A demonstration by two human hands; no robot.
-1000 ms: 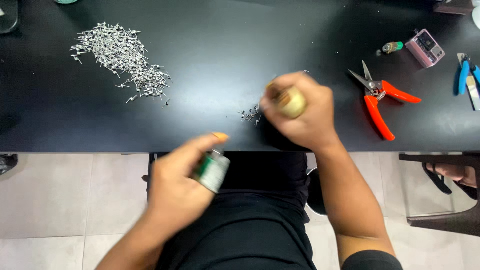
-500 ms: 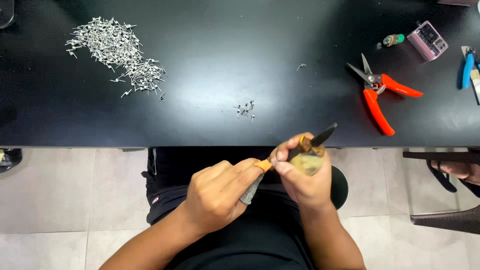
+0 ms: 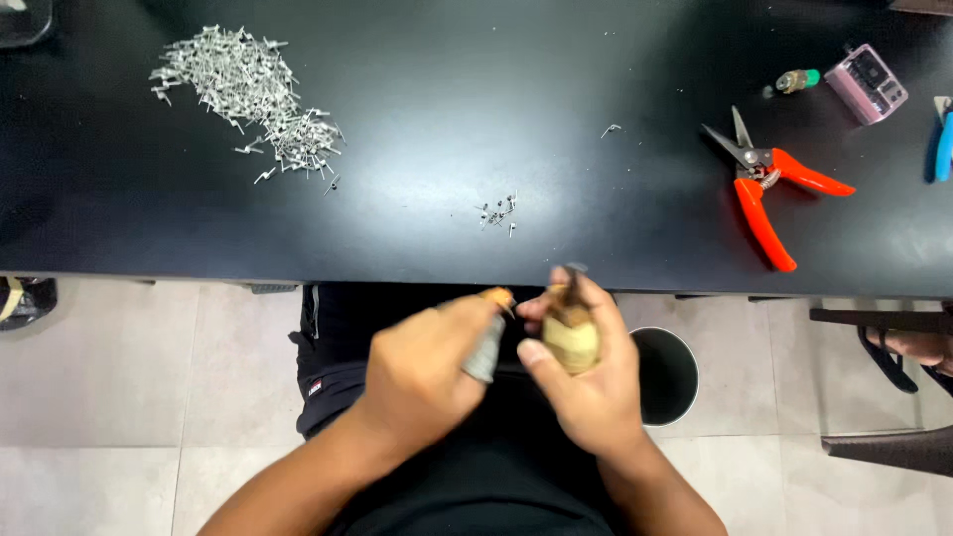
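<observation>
Two small things sit in the person's hands, held together over the lap just below the counter's near edge. The right hand [image 3: 586,382] is closed around a stubby tan cylinder [image 3: 571,337] with a dark tip poking up past the fingers. The left hand [image 3: 427,367] grips a slim grey piece [image 3: 484,349], blurred, with an orange bit at its top end; what it is cannot be told. The two pieces are just beside each other, nearly touching, and the thumbs meet between them.

Straight ahead on the black counter [image 3: 447,89] lies a small cluster of tiny metal parts [image 3: 499,211], near the edge. One stray metal part [image 3: 611,129] lies apart, farther back. A far larger heap of silver metal parts [image 3: 243,89] spreads over the back left. Judging by that, only a few pieces have been set aside and most of the stock remains in the heap, though which pile counts as finished cannot be told.

To the right rest orange-handled snips [image 3: 769,184], their blades shut, and beyond them a small pink box [image 3: 867,82] with a little green-capped item [image 3: 794,80] beside it. A blue-handled tool [image 3: 943,144] shows at the right margin. Under the counter, by the right wrist, stands a dark round bin [image 3: 667,372] on the tiled floor [image 3: 149,397].
</observation>
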